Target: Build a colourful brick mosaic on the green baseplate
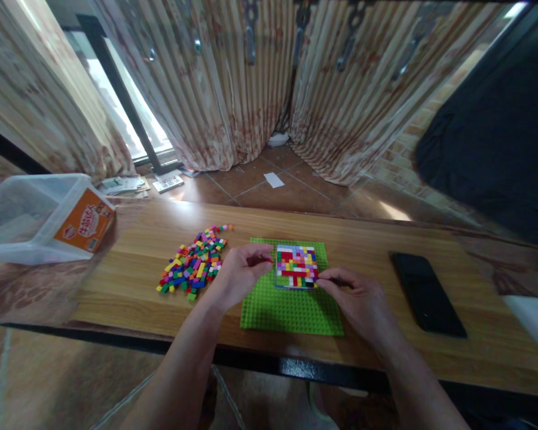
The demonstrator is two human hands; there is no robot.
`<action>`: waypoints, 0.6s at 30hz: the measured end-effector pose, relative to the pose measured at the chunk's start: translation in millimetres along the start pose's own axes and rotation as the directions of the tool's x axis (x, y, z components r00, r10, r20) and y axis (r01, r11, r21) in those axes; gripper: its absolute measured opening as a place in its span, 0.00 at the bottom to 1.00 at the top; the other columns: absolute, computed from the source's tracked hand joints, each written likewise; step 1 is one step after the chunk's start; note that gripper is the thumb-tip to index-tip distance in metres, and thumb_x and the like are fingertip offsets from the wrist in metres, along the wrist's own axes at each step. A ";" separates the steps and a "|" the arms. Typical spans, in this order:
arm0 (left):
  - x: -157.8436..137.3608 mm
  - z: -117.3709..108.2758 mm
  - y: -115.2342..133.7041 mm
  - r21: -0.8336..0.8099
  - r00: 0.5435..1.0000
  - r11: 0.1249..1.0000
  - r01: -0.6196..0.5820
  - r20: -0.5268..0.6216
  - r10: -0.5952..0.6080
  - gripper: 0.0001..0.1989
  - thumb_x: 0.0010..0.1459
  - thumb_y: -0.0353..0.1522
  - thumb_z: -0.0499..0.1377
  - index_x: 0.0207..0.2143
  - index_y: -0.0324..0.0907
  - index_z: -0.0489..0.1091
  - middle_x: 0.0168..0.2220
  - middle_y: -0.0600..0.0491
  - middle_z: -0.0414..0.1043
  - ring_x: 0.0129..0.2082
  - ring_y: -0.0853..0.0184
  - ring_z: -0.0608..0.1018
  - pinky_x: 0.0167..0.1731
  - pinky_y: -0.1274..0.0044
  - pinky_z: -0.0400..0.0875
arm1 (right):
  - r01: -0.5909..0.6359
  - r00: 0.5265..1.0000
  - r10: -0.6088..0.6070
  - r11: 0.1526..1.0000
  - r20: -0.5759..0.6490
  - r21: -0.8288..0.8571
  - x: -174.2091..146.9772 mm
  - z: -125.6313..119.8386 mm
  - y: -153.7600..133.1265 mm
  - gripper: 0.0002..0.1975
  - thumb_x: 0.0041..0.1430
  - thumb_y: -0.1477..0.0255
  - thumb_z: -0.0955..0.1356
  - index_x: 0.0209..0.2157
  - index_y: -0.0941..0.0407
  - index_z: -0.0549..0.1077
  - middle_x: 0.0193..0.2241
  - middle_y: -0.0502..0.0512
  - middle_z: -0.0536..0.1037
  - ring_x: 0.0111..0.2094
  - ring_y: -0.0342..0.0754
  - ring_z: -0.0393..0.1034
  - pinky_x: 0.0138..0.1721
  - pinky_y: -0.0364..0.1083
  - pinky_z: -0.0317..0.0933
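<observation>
A green studded baseplate (pixel 291 313) lies on the table, carrying a square, many-coloured layer of toy bricks (pixel 296 267) near its far side. My left hand (pixel 242 269) is over the plate's left part, thumb and fingers pinched on what looks like a small red brick (pixel 270 260) beside the layer's left edge. At the layer's near right corner, my right hand (pixel 356 292) pinches with thumb and forefinger at a small dark toy brick (pixel 315 280), partly hidden by the fingertips. Left of my left hand spreads a heap of loose toy bricks (pixel 192 263) in mixed colours.
A black phone (pixel 428 295) lies right of the plate on the wooden table (pixel 363 239). A clear plastic bin (pixel 36 221) with an orange label stands at the far left. Curtains (pixel 233 89) hang behind the table, and papers (pixel 125 186) lie on the floor.
</observation>
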State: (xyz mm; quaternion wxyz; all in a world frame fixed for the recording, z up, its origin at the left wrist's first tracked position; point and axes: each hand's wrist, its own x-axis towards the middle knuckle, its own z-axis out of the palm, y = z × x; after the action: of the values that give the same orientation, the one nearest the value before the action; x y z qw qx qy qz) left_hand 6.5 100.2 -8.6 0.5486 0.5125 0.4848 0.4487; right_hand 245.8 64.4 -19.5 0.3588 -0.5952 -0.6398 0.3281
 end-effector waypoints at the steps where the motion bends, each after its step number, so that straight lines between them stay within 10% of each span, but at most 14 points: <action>1: -0.2 0.0 0.0 -0.001 1.000 1.000 -0.004 0.002 0.004 0.12 0.47 0.26 0.65 0.38 0.38 0.77 0.31 0.54 0.77 0.32 0.69 0.76 0.36 0.77 0.70 | -0.010 1.000 0.010 1.000 -0.005 0.019 0.0 0.9 0.4 0.09 0.56 0.62 0.70 0.31 0.53 0.79 0.31 0.52 0.81 0.33 0.48 0.74 0.36 0.46 0.65; 18: -3.4 2.0 5.1 -0.081 0.999 0.997 0.018 0.051 -0.014 0.12 0.48 0.26 0.65 0.38 0.39 0.78 0.32 0.52 0.79 0.32 0.69 0.78 0.37 0.76 0.72 | -0.092 0.995 0.096 0.970 -0.007 0.225 4.0 4.2 1.4 0.09 0.49 0.64 0.73 0.25 0.55 0.78 0.23 0.50 0.78 0.26 0.45 0.70 0.29 0.44 0.64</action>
State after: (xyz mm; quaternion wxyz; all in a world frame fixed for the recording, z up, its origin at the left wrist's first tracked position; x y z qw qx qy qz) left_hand 8.1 97.0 -3.3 0.5847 0.4969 0.4564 0.4505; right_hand 242.8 68.5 -22.6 0.4132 -0.5835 -0.5665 0.4097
